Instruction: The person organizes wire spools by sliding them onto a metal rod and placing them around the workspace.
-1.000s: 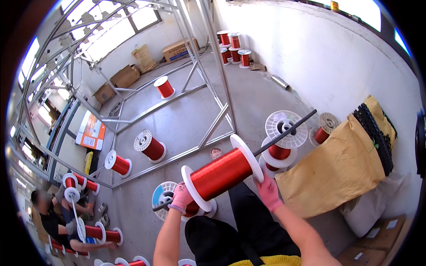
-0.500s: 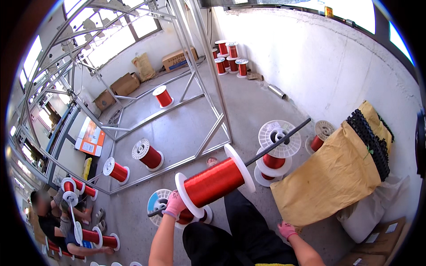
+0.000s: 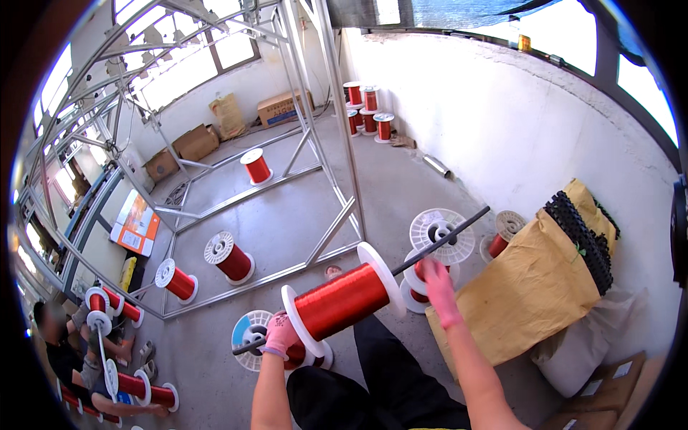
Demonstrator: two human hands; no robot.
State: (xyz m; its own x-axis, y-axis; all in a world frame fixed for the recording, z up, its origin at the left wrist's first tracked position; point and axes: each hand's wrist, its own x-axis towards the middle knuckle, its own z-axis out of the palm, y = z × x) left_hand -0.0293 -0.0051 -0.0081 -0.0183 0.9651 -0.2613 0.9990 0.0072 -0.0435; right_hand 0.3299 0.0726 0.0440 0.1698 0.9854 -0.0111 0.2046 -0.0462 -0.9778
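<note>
A large spool of red wire with white flanges is held tilted above my legs. A dark rod runs through its core and sticks out at both ends. My left hand, in a pink glove, is closed around the rod beside the spool's left flange. My right hand, also gloved in pink, is raised just under the rod's right part. Motion blurs its fingers, and I cannot tell whether they touch the rod. Behind it stand white-flanged spools. Another spool with a blue label stands below my left hand.
A metal frame encloses several red wire spools. Brown paper sacks lean at the right, near cardboard boxes. More spools are stacked by the far wall. At the lower left, another person sits among spools.
My right hand has risen from beside the brown sack to near the rod's right part. The spool, still held by my left hand on the rod, stays in nearly the same place. The view has shifted slightly.
</note>
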